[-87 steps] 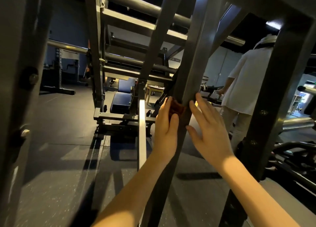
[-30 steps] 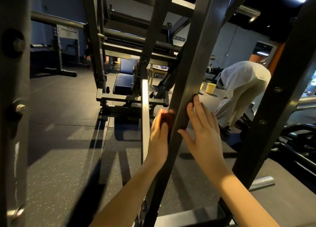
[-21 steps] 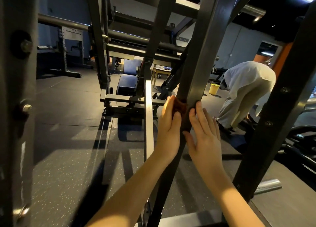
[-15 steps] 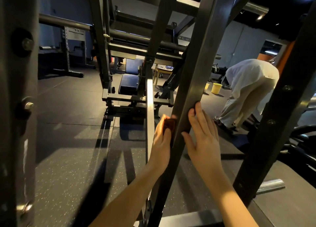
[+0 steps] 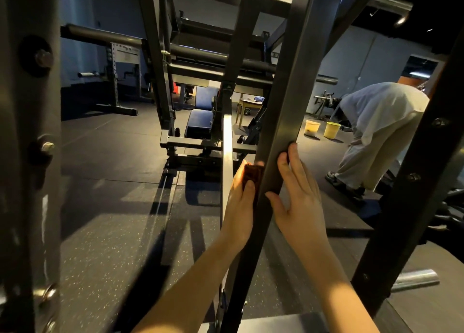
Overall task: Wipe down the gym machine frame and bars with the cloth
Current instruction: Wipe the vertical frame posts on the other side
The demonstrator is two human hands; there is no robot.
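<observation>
Two hands are working one slanted frame bar (image 5: 281, 122): left hand (image 5: 239, 197) pressing the brown cloth (image 5: 252, 173) against its side, right hand (image 5: 296, 194) lying open, most framework seemingly awaiting wiping.

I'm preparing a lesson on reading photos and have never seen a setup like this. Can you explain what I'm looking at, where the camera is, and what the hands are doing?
The camera sits on a person's head, looking forward and down, so the two bare arms reaching in are the wearer's own. They stand in a gym, among the dark steel beams of a weight machine. The left hand presses a small brown cloth against the slanted beam; the right hand rests flat on the beam's other side, fingers open. Behind, there is a blue bench, two yellow buckets on the dark floor, and another person bending over.
</observation>
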